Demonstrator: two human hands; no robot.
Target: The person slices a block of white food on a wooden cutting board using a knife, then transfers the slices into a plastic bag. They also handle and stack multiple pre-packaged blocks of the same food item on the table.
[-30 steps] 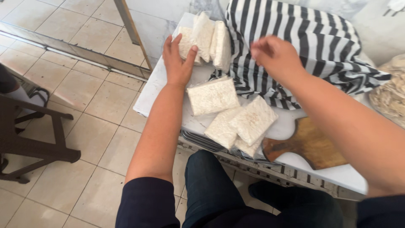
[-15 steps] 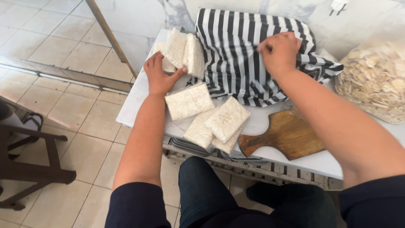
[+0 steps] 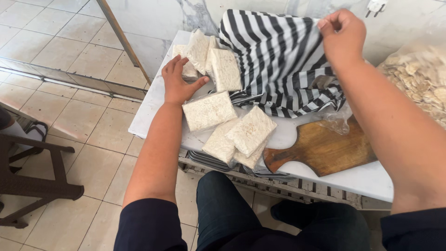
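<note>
One hand (image 3: pixel 179 86) against wrapped blocks (image 3: pixel 204 58)

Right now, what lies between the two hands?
In the head view, upright white wrapped blocks and striped cloth lie between left hand and right hand.

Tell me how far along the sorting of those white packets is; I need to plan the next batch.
Done, it seems: four flat white plastic-wrapped blocks lie loose at the white table's front edge. In hand: the left hand rests on a leaning stack of the same blocks, while the right hand lifts the black-and-white striped cloth. Left: the leaning stack; whatever the cloth hides cannot be seen.
</note>
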